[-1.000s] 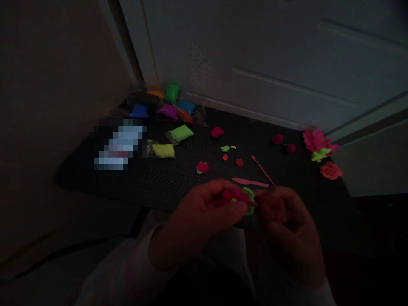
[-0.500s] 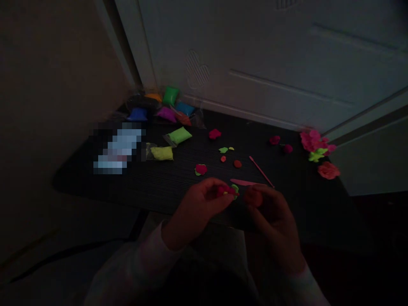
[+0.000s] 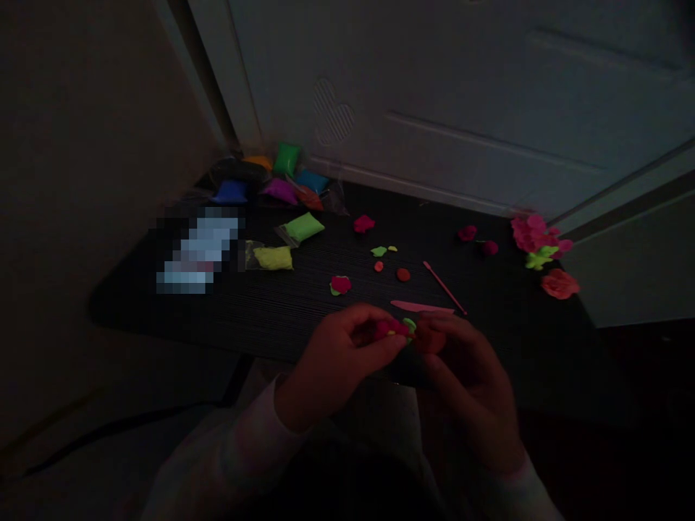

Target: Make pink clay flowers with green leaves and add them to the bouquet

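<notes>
Above the front edge of the dark table, my left hand (image 3: pixel 347 354) pinches a pink clay flower (image 3: pixel 388 329) with a bit of yellow and a light green leaf (image 3: pixel 410 325) at its right end. My right hand (image 3: pixel 472 383) is closed on a reddish-orange lump of clay (image 3: pixel 431 339), held right up against the flower's green end. Whether the two pieces are joined I cannot tell in the dim light. Just beyond my hands lie a pink clay knife (image 3: pixel 420 307) and a thin pink stick tool (image 3: pixel 444 288).
Small clay pieces lie mid-table, among them a pink and green flower (image 3: pixel 341 285) and a brown-red disc (image 3: pixel 402 275). Bagged clay, including a lime packet (image 3: pixel 302 228) and a yellow packet (image 3: pixel 274 258), sits left near a blurred bright rectangle (image 3: pixel 200 250). Finished-looking flowers (image 3: pixel 559 284) stand right.
My left hand has moved the pink flower slightly right, and its green end now meets the reddish-orange clay in my right hand. The view has shifted a little.
</notes>
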A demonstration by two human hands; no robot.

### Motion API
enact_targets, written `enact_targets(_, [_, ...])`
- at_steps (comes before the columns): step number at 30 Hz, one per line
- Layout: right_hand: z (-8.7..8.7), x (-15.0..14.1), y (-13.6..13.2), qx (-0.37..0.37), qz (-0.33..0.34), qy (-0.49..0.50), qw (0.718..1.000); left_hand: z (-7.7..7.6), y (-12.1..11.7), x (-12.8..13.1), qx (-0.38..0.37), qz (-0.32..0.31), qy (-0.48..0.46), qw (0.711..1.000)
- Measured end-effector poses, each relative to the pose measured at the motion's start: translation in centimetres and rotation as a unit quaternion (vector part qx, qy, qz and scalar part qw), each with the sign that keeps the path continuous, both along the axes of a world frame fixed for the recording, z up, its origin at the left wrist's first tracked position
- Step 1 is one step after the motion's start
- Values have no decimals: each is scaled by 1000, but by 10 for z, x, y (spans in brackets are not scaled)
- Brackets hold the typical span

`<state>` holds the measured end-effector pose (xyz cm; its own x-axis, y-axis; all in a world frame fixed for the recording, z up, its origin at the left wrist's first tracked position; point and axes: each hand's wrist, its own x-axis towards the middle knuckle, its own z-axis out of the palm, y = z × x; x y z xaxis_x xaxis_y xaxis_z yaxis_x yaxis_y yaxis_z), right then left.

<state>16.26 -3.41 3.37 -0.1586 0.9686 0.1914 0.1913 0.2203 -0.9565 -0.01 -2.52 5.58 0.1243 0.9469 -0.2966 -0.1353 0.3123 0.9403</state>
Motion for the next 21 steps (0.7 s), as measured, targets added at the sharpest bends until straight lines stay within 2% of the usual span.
enact_targets(12, [0, -2, 0, 25, -1, -36, 999, 3, -3, 0, 50, -15, 107, 993])
enact_targets(16, [-1, -2, 0, 32, -7, -45, 998, 2, -2, 0, 36, -18, 89, 995])
enact_targets(21, [0, -3, 1, 20, -1, -32, 999, -1, 1, -2, 8, -38, 9, 999])
